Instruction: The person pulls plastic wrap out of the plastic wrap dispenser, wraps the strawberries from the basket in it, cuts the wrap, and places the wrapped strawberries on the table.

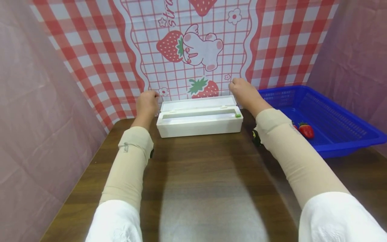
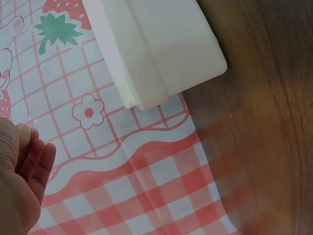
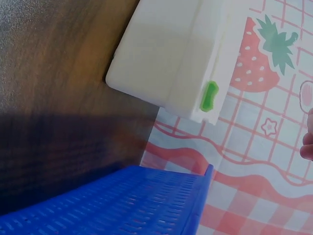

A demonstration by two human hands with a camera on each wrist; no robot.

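A long white plastic wrap dispenser box (image 1: 199, 127) lies across the far part of the table, its lid (image 1: 198, 102) raised at the back. Beyond its left end, my left hand (image 1: 147, 103) pinches the edge of clear plastic wrap (image 2: 22, 111), whose creases show by the thumb in the left wrist view. My right hand (image 1: 244, 92) is raised beyond the right end, fingers curled in a like pinch; the wrap there is almost invisible. Only fingertips (image 3: 307, 142) of it show in the right wrist view. A green slider (image 3: 209, 96) sits at the box's right end.
A blue plastic basket (image 1: 341, 148) holding red strawberries (image 1: 306, 130) stands on the right, close to my right forearm. Behind the box hangs a red checked cloth (image 1: 99, 57) with strawberry prints. Pink fabric (image 1: 39, 101) flanks the wooden table (image 1: 208, 181).
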